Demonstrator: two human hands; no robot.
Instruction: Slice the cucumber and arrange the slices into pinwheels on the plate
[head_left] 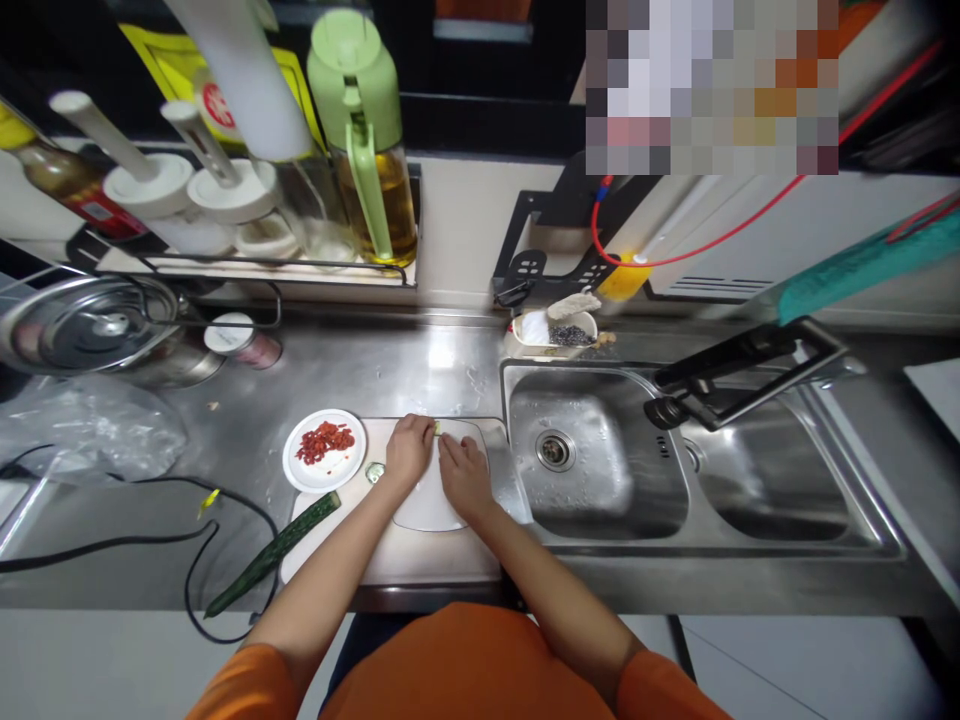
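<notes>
Fingertips of left hand (409, 450) and right hand (463, 475) together pinch a small green piece (437, 428) at the cutting board's (420, 565) far edge. White plate (337, 472) alongside holds chopped red bits (324, 442); cucumber (274, 553) overlaps the board's near corner.

Small green piece (437, 428), pale, at 12 o'clock on the white cutting board (420, 565), long dark-green cucumber (274, 553) lying slantwise across the board's 8 o'clock corner, round green stub (375, 471) at 10 o'clock
</notes>
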